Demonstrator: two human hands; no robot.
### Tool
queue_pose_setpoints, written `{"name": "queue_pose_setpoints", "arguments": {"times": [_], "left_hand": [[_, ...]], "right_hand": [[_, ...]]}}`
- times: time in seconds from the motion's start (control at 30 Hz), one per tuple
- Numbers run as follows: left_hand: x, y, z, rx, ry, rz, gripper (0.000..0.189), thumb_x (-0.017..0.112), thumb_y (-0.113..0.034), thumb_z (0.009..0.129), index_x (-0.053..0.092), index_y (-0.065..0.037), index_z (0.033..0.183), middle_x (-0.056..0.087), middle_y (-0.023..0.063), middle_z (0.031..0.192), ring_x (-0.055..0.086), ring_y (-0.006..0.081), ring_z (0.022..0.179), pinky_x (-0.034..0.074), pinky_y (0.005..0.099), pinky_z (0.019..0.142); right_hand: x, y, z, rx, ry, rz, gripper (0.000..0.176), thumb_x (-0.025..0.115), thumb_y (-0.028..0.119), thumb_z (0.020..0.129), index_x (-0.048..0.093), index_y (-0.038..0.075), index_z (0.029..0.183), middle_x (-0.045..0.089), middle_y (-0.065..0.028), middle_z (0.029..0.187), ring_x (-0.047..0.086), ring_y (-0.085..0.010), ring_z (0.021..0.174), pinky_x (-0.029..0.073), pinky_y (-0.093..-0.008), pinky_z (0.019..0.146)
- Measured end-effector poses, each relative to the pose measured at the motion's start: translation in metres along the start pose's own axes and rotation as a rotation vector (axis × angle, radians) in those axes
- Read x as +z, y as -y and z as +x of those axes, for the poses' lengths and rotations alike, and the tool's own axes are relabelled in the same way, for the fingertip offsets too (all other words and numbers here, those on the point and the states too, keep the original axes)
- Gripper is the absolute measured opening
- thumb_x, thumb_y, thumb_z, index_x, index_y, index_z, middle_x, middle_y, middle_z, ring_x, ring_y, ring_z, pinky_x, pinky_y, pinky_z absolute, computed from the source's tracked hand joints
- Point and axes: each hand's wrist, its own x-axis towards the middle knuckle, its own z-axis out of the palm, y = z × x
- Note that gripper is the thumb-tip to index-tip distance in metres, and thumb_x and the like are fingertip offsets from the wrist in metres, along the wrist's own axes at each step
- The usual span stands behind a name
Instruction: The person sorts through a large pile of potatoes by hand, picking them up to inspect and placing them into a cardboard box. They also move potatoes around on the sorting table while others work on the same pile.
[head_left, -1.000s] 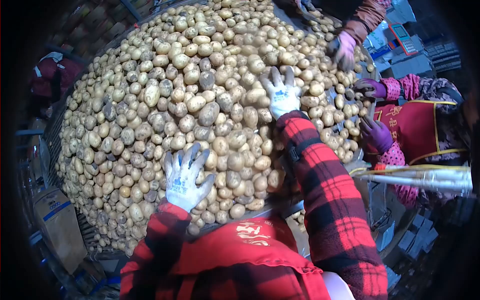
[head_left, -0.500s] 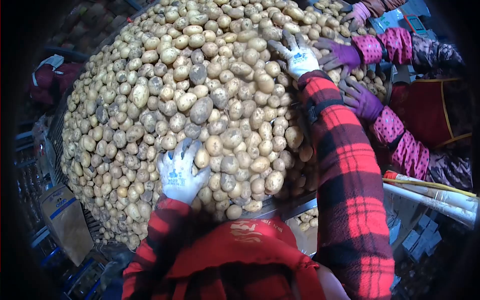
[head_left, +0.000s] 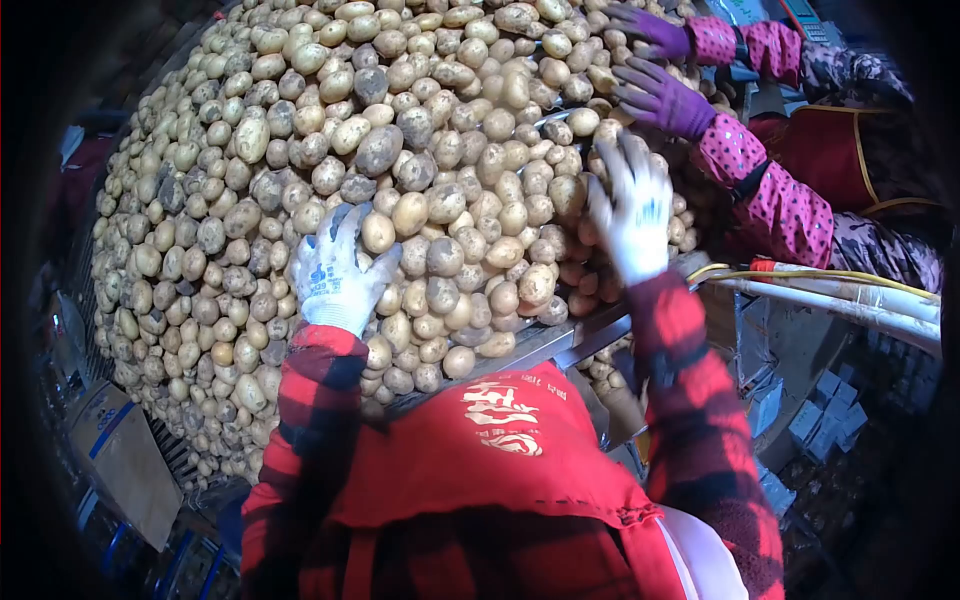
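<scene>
A large heap of potatoes [head_left: 330, 215], many with dark soil on their skins, fills the middle of the view. My left hand [head_left: 340, 280], in a white and blue-grey work glove, rests on the near side of the heap. Its thumb stands apart from the fingers, beside a single pale potato [head_left: 378, 232]. Gloved the same way, my right hand [head_left: 638, 215] is over the heap's right edge with its fingers spread, slightly blurred by motion. No potato shows in its grasp; the palm side is hidden.
A co-worker's purple-gloved hands [head_left: 665, 100] reach over the heap from the right. A metal rim [head_left: 520, 350] borders its near side. White pipes [head_left: 850, 305] with a yellow cord lie at the right. A cardboard piece [head_left: 125, 460] stands at the lower left.
My right hand has drawn back toward me from the far right of the heap. The co-worker's hands have moved further left. My left hand stays by the same potato, and the view has shifted.
</scene>
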Motion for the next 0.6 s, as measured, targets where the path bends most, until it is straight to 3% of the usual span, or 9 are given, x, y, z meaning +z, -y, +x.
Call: {"name": "queue_pose_setpoints", "arguments": {"times": [0.1,0.13,0.17,0.23,0.3,0.33,0.43,0.5,0.6], "left_hand": [[-0.012,-0.011,0.001,-0.066,0.055,0.005,0.070,0.080,-0.049,0.084,0.059,-0.021,0.145,0.056,0.0125,0.148,0.055,0.0402,0.129,0.043,0.0548,0.110],[-0.009,-0.010,0.001,-0.057,0.041,0.004,0.071,0.081,-0.049,0.083,0.059,-0.021,0.145,0.056,0.0124,0.148,0.055,0.0412,0.129,0.043,0.0551,0.111],[-0.010,-0.011,0.002,-0.055,0.034,0.002,0.071,0.081,-0.049,0.083,0.059,-0.021,0.145,0.056,0.0124,0.149,0.055,0.0410,0.129,0.043,0.0551,0.111],[-0.010,-0.015,0.001,-0.055,0.026,-0.004,0.071,0.081,-0.049,0.084,0.059,-0.021,0.146,0.055,0.0124,0.149,0.055,0.0406,0.129,0.043,0.0552,0.111],[-0.009,-0.013,-0.001,-0.026,0.011,0.001,0.071,0.081,-0.048,0.084,0.058,-0.020,0.146,0.056,0.0120,0.148,0.055,0.0400,0.129,0.043,0.0551,0.110],[-0.007,-0.011,-0.002,-0.022,0.010,0.009,0.071,0.081,-0.048,0.084,0.058,-0.020,0.146,0.056,0.0119,0.148,0.055,0.0399,0.129,0.043,0.0551,0.110],[-0.009,-0.011,0.002,-0.031,0.035,-0.006,0.071,0.081,-0.048,0.083,0.059,-0.020,0.144,0.057,0.0114,0.146,0.056,0.0397,0.129,0.044,0.0552,0.109],[-0.007,-0.011,0.004,-0.021,-0.005,0.029,0.070,0.082,-0.047,0.082,0.060,-0.020,0.142,0.058,0.0119,0.145,0.057,0.0390,0.127,0.046,0.0552,0.107],[-0.005,-0.015,0.005,-0.052,-0.014,0.060,0.068,0.082,-0.048,0.082,0.062,-0.020,0.140,0.059,0.0126,0.142,0.056,0.0386,0.126,0.045,0.0554,0.106]], "right_hand": [[-0.030,0.063,-0.063,-0.080,0.124,0.301,0.048,0.076,0.017,0.087,0.066,0.002,0.131,0.070,-0.0232,0.124,0.068,-0.0426,0.109,0.055,-0.0520,0.095],[-0.024,0.084,-0.084,0.032,0.301,0.372,0.049,0.077,0.021,0.087,0.067,0.005,0.132,0.067,-0.0198,0.131,0.067,-0.0412,0.110,0.055,-0.0499,0.096],[-0.011,0.096,-0.103,-0.072,0.260,0.150,0.049,0.077,0.025,0.086,0.068,0.010,0.132,0.064,-0.0138,0.135,0.063,-0.0384,0.113,0.055,-0.0489,0.095],[0.017,0.071,-0.107,-0.112,0.137,0.241,0.049,0.076,0.023,0.084,0.068,0.015,0.132,0.061,-0.0081,0.138,0.058,-0.0352,0.114,0.052,-0.0505,0.092],[0.008,0.066,-0.067,-0.012,0.379,0.168,0.049,0.075,0.019,0.081,0.068,0.016,0.129,0.061,-0.0061,0.135,0.056,-0.0336,0.113,0.048,-0.0529,0.093],[0.012,0.066,-0.055,-0.008,0.177,0.034,0.047,0.075,0.016,0.079,0.068,0.016,0.125,0.061,-0.0052,0.135,0.055,-0.0337,0.111,0.046,-0.0539,0.096],[0.038,0.051,-0.006,-0.037,-0.101,-0.042,0.043,0.077,0.018,0.085,0.066,0.016,0.127,0.060,-0.0109,0.136,0.055,-0.0357,0.121,0.043,-0.0520,0.105],[0.040,0.052,0.052,-0.160,-0.119,0.070,0.043,0.074,0.022,0.090,0.065,0.015,0.131,0.059,-0.0158,0.139,0.055,-0.0372,0.127,0.041,-0.0525,0.109],[0.101,0.050,0.090,-0.021,-0.055,0.108,0.042,0.069,0.027,0.094,0.064,0.014,0.134,0.060,-0.0201,0.141,0.056,-0.0415,0.129,0.043,-0.0536,0.108]]}}
